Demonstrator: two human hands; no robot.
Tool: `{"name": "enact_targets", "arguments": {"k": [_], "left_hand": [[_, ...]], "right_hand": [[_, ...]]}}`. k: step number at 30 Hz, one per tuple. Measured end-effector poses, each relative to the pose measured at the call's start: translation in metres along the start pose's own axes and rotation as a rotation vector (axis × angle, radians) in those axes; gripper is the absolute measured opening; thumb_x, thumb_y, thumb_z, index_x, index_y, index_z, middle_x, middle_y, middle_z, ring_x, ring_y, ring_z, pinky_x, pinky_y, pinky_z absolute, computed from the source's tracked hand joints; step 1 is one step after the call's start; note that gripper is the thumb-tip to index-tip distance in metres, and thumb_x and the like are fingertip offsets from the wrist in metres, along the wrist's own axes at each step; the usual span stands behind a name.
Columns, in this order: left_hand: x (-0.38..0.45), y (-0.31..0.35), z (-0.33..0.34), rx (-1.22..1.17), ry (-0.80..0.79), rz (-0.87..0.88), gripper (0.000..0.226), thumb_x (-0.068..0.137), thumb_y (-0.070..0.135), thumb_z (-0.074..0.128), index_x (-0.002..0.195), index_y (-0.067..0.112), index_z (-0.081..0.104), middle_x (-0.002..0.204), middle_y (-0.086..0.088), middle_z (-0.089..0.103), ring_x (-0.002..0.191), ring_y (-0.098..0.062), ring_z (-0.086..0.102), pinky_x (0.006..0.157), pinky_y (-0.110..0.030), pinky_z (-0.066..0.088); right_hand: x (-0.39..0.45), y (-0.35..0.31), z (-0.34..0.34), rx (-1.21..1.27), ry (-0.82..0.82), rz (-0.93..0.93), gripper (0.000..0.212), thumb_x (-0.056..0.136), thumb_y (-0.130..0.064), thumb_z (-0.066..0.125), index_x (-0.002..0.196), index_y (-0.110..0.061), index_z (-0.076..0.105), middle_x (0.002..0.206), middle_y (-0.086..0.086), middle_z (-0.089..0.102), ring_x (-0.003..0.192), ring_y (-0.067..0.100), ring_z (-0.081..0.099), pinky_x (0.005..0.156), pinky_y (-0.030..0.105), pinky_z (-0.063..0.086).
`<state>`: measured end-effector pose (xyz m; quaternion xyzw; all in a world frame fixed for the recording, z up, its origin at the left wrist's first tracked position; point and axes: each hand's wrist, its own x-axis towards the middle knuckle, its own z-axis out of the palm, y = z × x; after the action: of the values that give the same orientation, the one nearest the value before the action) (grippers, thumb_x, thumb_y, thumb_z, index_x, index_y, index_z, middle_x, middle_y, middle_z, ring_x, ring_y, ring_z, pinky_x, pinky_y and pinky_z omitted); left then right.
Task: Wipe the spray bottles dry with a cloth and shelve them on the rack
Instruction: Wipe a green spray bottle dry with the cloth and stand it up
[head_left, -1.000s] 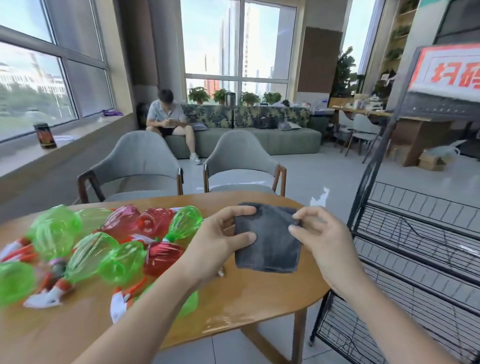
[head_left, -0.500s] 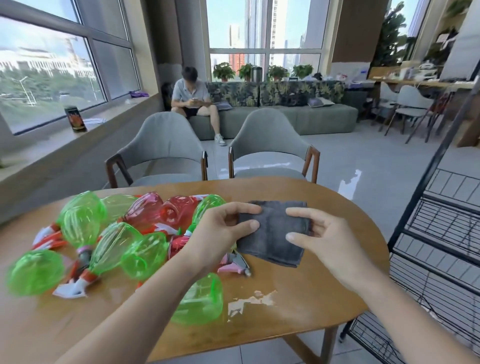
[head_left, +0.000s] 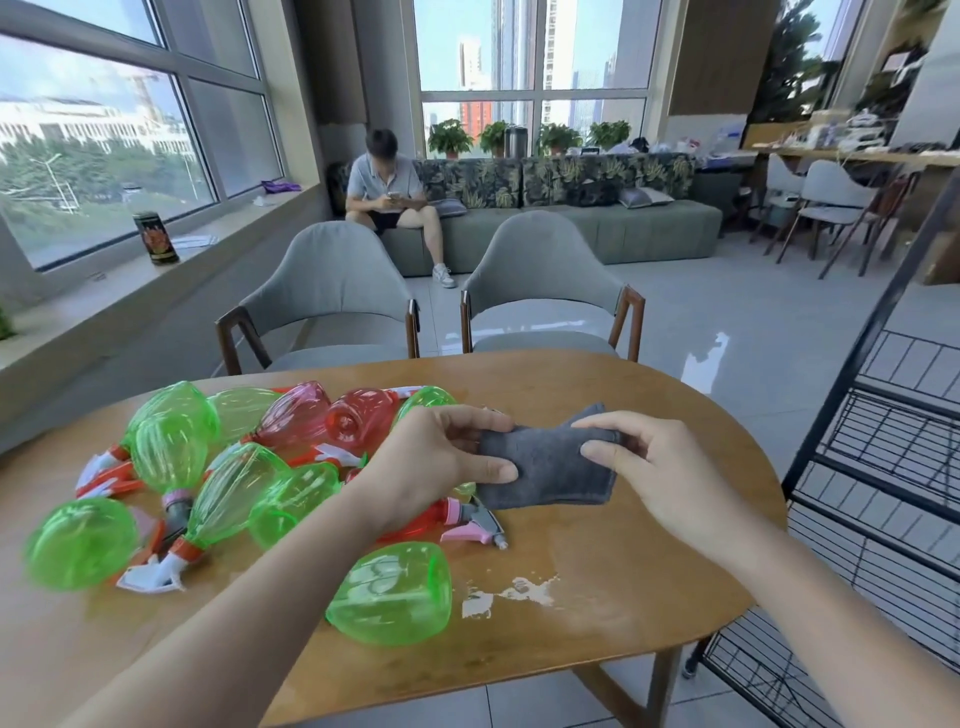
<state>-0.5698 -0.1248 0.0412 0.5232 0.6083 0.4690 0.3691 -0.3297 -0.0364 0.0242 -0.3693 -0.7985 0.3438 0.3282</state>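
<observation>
at the centre of the frame, the left hand (head_left: 436, 457) and the right hand (head_left: 649, 467) each pinched an end of a folded grey cloth (head_left: 545, 462) between thumb and fingers, above a wooden counter (head_left: 597, 597). green and red spray bottles (head_left: 234, 467) lay heaped at the left, and a black wire rack (head_left: 883, 447) stood at the right edge.

My left hand (head_left: 441, 457) pinches the left side of the grey cloth (head_left: 545, 467) between thumb and fingers. My right hand (head_left: 654, 467) pinches its right side, both forearms stretched forward.
</observation>
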Motion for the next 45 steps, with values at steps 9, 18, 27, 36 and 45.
{"name": "enact_targets", "arguments": {"k": [9,18,27,36,45], "left_hand": [[0.0,0.007,0.015,0.105,0.091,0.062,0.04,0.073,0.008,0.095,0.109,0.019,0.083,0.1,-0.003,0.082,0.097,-0.019,0.078,0.089,-0.027,0.063],[-0.018,0.014,0.033,0.329,0.18,0.234,0.011,0.084,0.019,0.089,0.091,0.025,0.082,0.085,0.008,0.079,0.078,0.002,0.071,0.071,-0.012,0.053],[-0.052,0.012,0.05,0.097,-0.209,0.202,0.029,0.094,0.026,0.082,0.119,0.023,0.067,0.107,-0.009,0.077,0.097,-0.02,0.076,0.078,-0.031,0.058],[-0.096,-0.048,0.079,-0.112,0.047,0.054,0.016,0.107,0.019,0.062,0.098,0.014,0.074,0.092,-0.001,0.081,0.088,-0.016,0.076,0.08,-0.031,0.057],[-0.119,-0.076,0.086,-0.206,0.255,0.061,0.012,0.106,0.016,0.065,0.103,0.009,0.075,0.099,-0.007,0.081,0.095,-0.018,0.076,0.08,-0.033,0.059]], "right_hand": [[-0.021,-0.014,-0.02,-0.168,0.078,-0.062,0.024,0.097,-0.025,0.073,0.118,-0.035,0.075,0.106,-0.02,0.069,0.099,-0.005,0.06,0.083,0.016,0.045],[-0.036,-0.012,-0.029,-0.332,0.211,-0.133,0.01,0.094,-0.027,0.075,0.104,-0.023,0.075,0.104,-0.019,0.051,0.099,0.001,0.048,0.08,0.004,0.034],[-0.053,-0.035,-0.037,0.063,-0.06,-0.1,0.008,0.1,-0.026,0.066,0.101,-0.03,0.074,0.096,-0.018,0.078,0.094,-0.003,0.07,0.076,0.012,0.049],[-0.073,-0.004,0.001,0.403,-0.234,0.144,0.055,0.079,-0.025,0.091,0.127,-0.024,0.064,0.111,0.003,0.079,0.108,0.022,0.074,0.098,0.043,0.056],[-0.09,-0.002,0.066,0.348,0.079,0.085,0.042,0.087,-0.005,0.082,0.075,-0.031,0.051,0.085,0.01,0.075,0.084,0.017,0.073,0.079,0.039,0.055]]}}
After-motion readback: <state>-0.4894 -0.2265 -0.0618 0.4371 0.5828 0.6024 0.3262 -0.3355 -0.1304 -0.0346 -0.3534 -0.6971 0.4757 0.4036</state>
